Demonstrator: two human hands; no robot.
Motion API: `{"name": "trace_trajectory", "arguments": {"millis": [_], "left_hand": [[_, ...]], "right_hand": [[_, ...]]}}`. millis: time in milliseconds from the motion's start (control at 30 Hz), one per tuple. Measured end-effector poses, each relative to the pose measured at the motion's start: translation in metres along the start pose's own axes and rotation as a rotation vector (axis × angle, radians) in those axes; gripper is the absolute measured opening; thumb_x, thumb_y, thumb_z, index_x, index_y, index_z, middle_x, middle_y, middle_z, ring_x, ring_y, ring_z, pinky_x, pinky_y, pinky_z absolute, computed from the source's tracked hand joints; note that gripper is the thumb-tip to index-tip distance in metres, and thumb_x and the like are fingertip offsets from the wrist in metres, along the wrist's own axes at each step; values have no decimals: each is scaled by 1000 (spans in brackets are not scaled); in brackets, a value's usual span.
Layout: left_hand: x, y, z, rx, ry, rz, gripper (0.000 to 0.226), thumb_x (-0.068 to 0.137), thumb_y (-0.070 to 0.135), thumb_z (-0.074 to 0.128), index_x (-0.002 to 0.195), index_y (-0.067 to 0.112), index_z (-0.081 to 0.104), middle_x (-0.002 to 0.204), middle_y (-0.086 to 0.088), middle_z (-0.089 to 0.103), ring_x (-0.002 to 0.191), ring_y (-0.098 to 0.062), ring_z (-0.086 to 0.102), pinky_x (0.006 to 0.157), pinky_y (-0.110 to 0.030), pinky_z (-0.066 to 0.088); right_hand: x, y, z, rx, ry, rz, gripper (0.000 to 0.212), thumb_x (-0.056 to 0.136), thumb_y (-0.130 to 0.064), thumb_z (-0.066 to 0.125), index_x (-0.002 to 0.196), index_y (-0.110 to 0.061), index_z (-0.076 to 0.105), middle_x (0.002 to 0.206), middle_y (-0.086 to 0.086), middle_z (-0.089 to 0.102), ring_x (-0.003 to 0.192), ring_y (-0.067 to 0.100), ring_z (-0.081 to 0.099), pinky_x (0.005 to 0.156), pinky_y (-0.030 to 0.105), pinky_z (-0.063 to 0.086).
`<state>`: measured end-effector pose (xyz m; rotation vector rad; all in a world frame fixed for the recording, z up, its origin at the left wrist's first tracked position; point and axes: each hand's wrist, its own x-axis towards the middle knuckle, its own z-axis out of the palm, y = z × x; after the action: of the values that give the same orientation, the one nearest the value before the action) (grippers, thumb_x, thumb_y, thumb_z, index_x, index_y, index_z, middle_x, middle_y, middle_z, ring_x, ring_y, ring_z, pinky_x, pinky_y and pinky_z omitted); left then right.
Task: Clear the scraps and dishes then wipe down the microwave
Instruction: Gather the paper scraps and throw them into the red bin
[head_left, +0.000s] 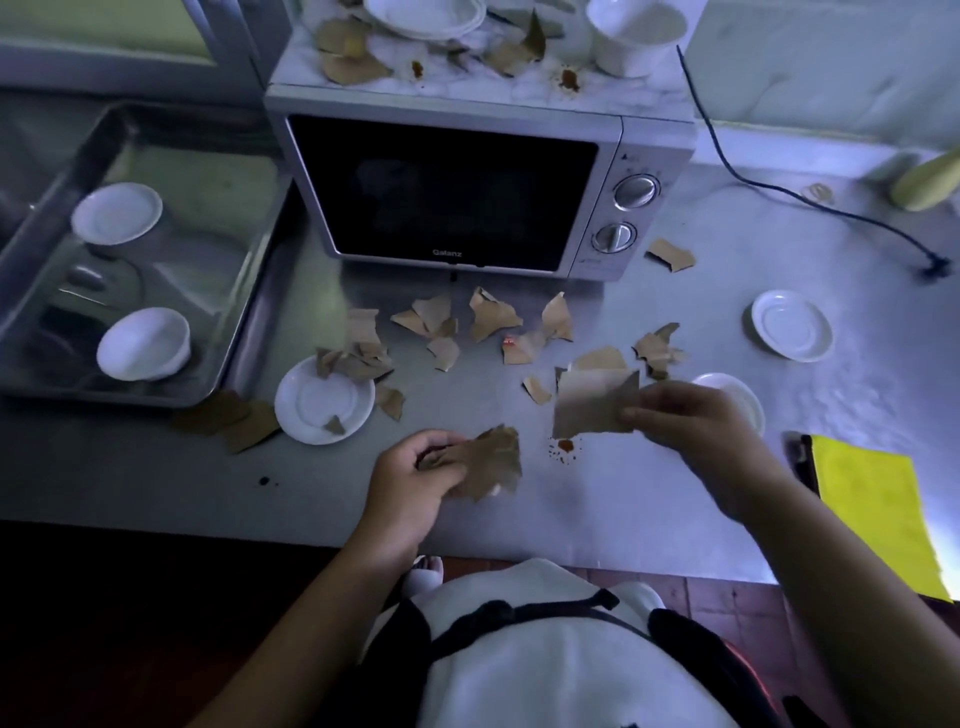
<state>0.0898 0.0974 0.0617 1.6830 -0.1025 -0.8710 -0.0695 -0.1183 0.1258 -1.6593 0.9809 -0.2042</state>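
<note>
Near the front edge of the tabletop (156, 488), a bunch of scraps (498, 457) is held in the left grip (415, 470), and the big scrap (587, 408) pinched in the right grip (691, 423) should be tucked into it gently.

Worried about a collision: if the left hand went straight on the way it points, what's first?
Likely the large cardboard scrap that the right hand pinches, rightward of the left hand and its scrap bundle; depth is unclear.
</note>
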Motion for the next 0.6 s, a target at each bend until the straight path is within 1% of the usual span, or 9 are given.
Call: {"name": "trace_trajectory", "arguments": {"millis": [67,133,200,267,333,400,433,533,600], "left_hand": [[4,5,-1,-36,-31,10,31,74,-9,68,79,20,75,81,-3,75,80,-19,68,78,-38,56],[7,9,-1,-58,-71,11,33,75,-14,66,77,18,74,81,-7,74,80,-24,68,77,-41,57],[8,15,-1,-91,-128,-5,33,77,-15,66,78,17,74,81,-11,73,77,-26,68,72,-42,59],[6,20,-2,-100,-206,0,26,79,-13,68,85,12,71,83,-11,73,75,-24,69,65,-37,59],[4,24,-5,-111,-288,-10,24,80,-12,67,90,10,70,84,-10,73,75,-23,69,61,-33,58],[5,26,-11,-151,-377,-43,28,79,-14,66,87,13,72,83,-8,73,75,-22,69,59,-29,56],[6,26,-14,-160,-423,-56,31,77,-14,66,85,15,74,83,-7,73,75,-21,69,59,-28,56],[9,31,-24,-167,-538,-85,35,77,-17,62,87,15,74,82,-4,74,73,-17,69,59,-25,56],[12,32,-30,-166,-588,-100,41,82,-20,54,85,15,75,81,-3,74,71,-17,69,59,-25,56]], "right_hand": [[-23,-4,21,114,-64,-5,9,83,-4,73,77,-10,75,78,3,73,80,15,66,77,25,48],[-35,-4,43,142,-117,-6,3,82,-8,75,81,-10,76,91,5,75,93,20,68,90,33,49],[-39,-1,64,137,-106,-1,7,82,-11,77,76,-12,74,95,5,75,98,23,68,94,38,48],[-41,1,78,161,-54,5,19,83,-7,76,66,-14,70,90,3,75,90,22,69,91,39,50],[-43,2,88,165,-19,9,29,83,-4,76,59,-17,66,81,2,74,80,21,69,82,39,53],[-47,3,94,158,27,20,35,82,-3,76,54,-18,60,72,1,71,70,19,65,71,35,51],[-49,3,96,168,51,26,37,81,-2,76,53,-18,58,70,3,69,68,20,63,69,34,50],[-54,5,105,213,94,45,29,79,-1,78,59,-10,60,70,7,68,69,21,63,70,34,50],[-56,6,111,222,105,46,21,77,-3,79,66,-7,63,72,10,69,70,23,64,72,41,52]]}}
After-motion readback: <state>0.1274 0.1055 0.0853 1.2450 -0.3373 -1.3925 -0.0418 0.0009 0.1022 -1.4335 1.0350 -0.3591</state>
